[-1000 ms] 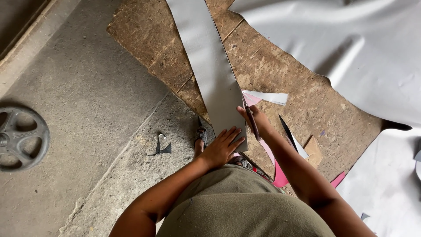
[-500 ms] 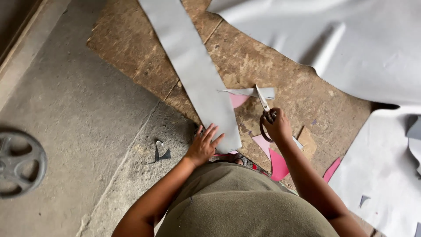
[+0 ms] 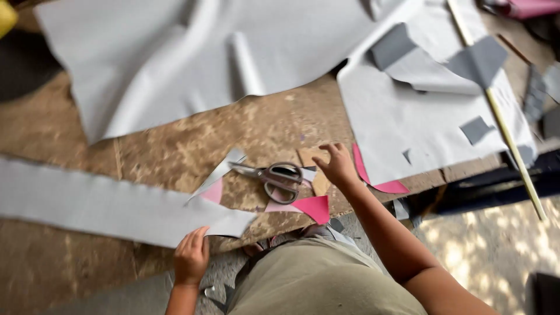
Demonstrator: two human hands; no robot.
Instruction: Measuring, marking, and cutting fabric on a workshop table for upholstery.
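My left hand [image 3: 191, 256] pinches the near end of a long grey strip of sheet material [image 3: 111, 204], which lies across the worn brown wooden board [image 3: 262, 125] towards its left edge. My right hand [image 3: 336, 164], fingers loosely curled and holding nothing, hovers just beside grey-handled metal scissors [image 3: 274, 176] lying flat near the board's front edge among pink triangular offcuts [image 3: 315, 206]. Large grey sheets [image 3: 192, 58] cover the board's far side and right corner.

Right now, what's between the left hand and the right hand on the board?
Head view: the grey-handled scissors lie there on pink and grey scraps, nearer the right hand. The left hand holds the grey strip.
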